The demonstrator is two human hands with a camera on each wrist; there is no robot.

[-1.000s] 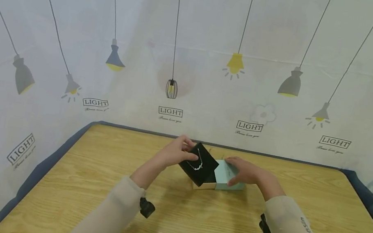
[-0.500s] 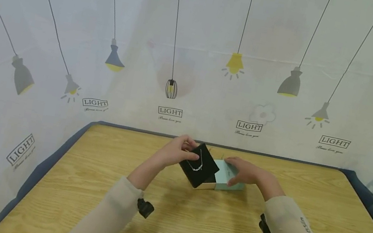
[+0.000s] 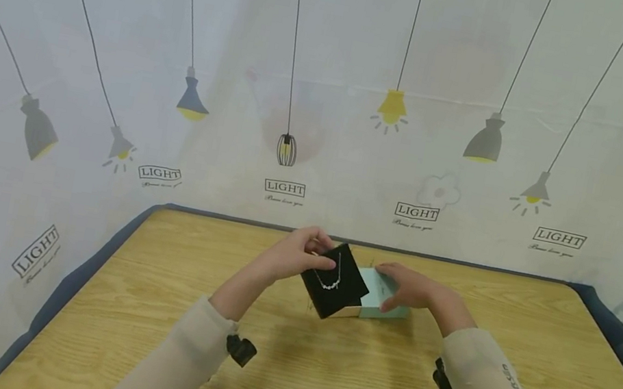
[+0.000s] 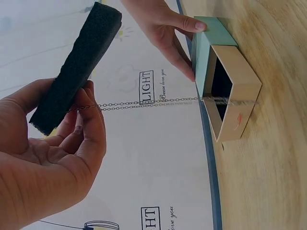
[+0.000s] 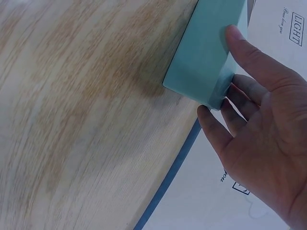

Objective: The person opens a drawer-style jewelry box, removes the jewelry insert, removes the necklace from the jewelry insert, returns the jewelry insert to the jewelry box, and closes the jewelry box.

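Pinched between thumb and fingers of the left hand (image 3: 293, 255), a black foam jewellery pad (image 3: 342, 297) stands tilted at the centre of the head view, with a silver necklace (image 3: 328, 287) draped across its face. Just right of it, the right hand (image 3: 413, 286) grips a mint-green box sleeve (image 3: 373, 296), from which a cream drawer (image 4: 247, 91) sticks out, its top open.

Snagging looks like the main danger. In the left wrist view, fine chain strands (image 4: 148, 102), probably the necklace's own, trail from behind the pad towards the drawer at right of frame; whether they touch it cannot be told. If the pad dropped into the drawer with those strands loose, they could get trapped along the rim or kink beneath the foam. A finger catching them might also drag the necklace out of place on its pad.

Tilt is another likely cause of trouble: lowered at this slant, a corner could jam against the drawer wall. Should the right hand loosen, the sleeve might slide on the wooden table (image 3: 310, 382), and squeezing the soft foam too hard might bend it.
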